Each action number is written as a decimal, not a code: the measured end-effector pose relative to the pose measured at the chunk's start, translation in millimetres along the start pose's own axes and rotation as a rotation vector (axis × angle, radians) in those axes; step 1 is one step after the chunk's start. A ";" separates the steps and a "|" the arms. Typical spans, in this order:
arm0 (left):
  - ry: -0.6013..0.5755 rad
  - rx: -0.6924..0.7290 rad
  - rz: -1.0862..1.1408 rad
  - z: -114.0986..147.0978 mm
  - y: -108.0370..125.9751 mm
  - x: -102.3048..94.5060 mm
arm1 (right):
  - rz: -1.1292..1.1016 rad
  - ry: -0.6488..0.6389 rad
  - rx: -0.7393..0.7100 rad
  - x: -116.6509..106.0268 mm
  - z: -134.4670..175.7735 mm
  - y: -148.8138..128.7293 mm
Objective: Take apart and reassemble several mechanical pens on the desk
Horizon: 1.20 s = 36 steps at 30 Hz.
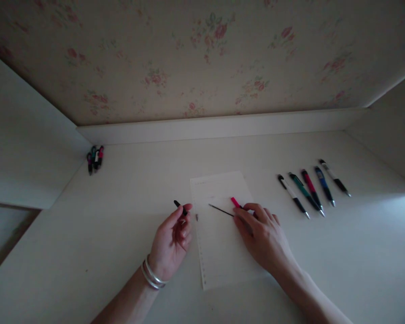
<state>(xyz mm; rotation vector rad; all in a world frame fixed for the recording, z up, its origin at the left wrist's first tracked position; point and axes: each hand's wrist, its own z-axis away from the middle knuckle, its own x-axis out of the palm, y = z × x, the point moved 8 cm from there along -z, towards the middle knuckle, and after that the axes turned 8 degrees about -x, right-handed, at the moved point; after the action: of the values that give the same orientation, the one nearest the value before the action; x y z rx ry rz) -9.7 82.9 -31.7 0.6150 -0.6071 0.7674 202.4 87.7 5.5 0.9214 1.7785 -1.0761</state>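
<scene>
My left hand point(172, 243) is closed, pinching a short black pen grip point(180, 207) between thumb and fingertips just left of the paper. My right hand point(261, 231) bends over the sheet, its thumb and index fingertips closed at the right end of a thin dark pen refill point(221, 210). Beside those fingertips lies a pink pen barrel point(235, 202), partly covered by the fingers. A small silver pen tip point(197, 217) rests at the left edge of the white paper point(222, 261), between my hands.
Several click pens lie in a slanted row on the right, among them a green pen point(300, 186) and a blue pen point(324, 185). A small cluster of pens or pen parts point(95, 159) sits in the back left corner. A ledge point(205, 129) and side panels bound the white desk point(121, 216).
</scene>
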 end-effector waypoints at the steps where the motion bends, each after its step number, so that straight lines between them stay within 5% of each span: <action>1: 0.008 0.009 -0.001 0.3 0.2 -0.2 | -0.003 0.006 -0.001 -0.3 0.0 -0.1; 6: 0.030 0.093 -0.085 0.9 1.2 -0.5 | -0.005 0.030 -0.010 -1.3 0.3 -0.7; 9: 0.092 0.190 -0.369 3.0 8.3 -1.4 | 0.007 0.052 -0.009 -2.3 0.5 -0.9; 11: 0.140 0.335 -0.737 7.0 21.9 3.2 | 0.009 0.071 -0.017 -3.2 0.5 -1.9; 14: 0.219 0.747 -1.299 20.5 47.7 20.5 | 0.002 0.117 -0.042 -6.1 0.6 -4.1; 18: 0.283 0.990 -1.608 23.7 55.5 26.6 | -0.020 0.141 -0.067 -7.2 0.7 -7.2; 29: 0.308 1.000 -1.789 22.2 45.2 26.1 | -0.118 0.257 -0.093 -17.5 0.4 -15.7; 33: 0.262 1.031 -1.514 39.4 48.5 32.5 | -0.276 0.352 -0.053 -26.7 2.8 -16.7; 36: 0.113 0.826 -1.253 39.8 33.8 32.8 | -0.435 0.348 0.018 -25.1 6.5 -20.2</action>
<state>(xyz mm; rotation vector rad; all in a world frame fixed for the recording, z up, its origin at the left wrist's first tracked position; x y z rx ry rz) -27.8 89.0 26.9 1.4811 0.2978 -0.1977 195.8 70.4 32.6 0.7844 2.3351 -1.2561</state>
